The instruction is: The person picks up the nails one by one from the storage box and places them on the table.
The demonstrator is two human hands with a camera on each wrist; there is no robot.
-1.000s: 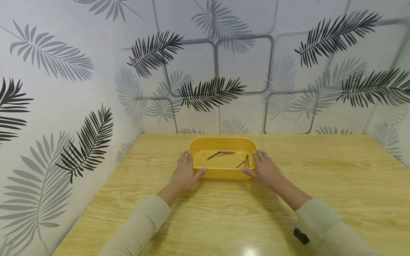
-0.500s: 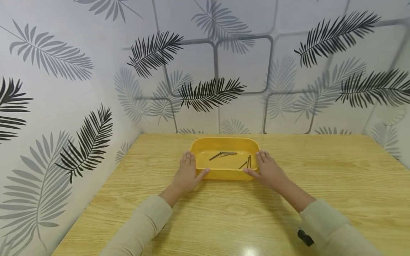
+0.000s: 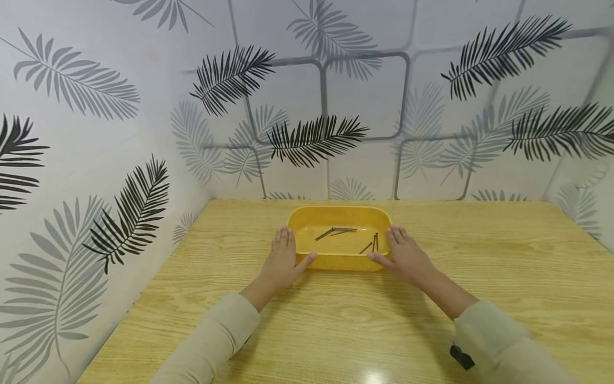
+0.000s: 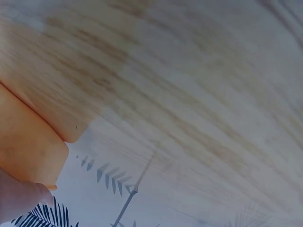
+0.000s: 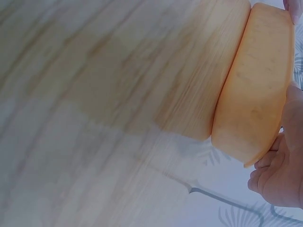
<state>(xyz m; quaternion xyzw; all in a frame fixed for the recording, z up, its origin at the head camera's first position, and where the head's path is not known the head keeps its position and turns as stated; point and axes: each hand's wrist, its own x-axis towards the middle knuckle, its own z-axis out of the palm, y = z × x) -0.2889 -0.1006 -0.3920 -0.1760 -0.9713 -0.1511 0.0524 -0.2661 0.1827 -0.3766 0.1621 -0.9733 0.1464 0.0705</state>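
Note:
A yellow plastic tray [image 3: 342,261] with rounded corners sits on the wooden table, near its far side. Inside lie several dark nails [image 3: 336,230], some at the left and middle, the others by the right front corner. My left hand [image 3: 283,264] holds the tray's left end, thumb along the front wall and fingers against the side. At the opposite end my right hand [image 3: 406,258] holds it likewise; in the right wrist view its fingers [image 5: 270,163] bend around the tray's end. The left wrist view catches only part of a thumb [image 4: 28,194] against the tray wall.
The wooden table [image 3: 336,320] meets a wall [image 3: 364,101] with a leaf pattern at its back edge, and another patterned wall [image 3: 96,176] stands at the left. A small black object [image 3: 461,356] shows beside the right sleeve.
Both hands and the tray have shifted slightly to the right across the table, with the nails still inside. The hold on both ends looks the same.

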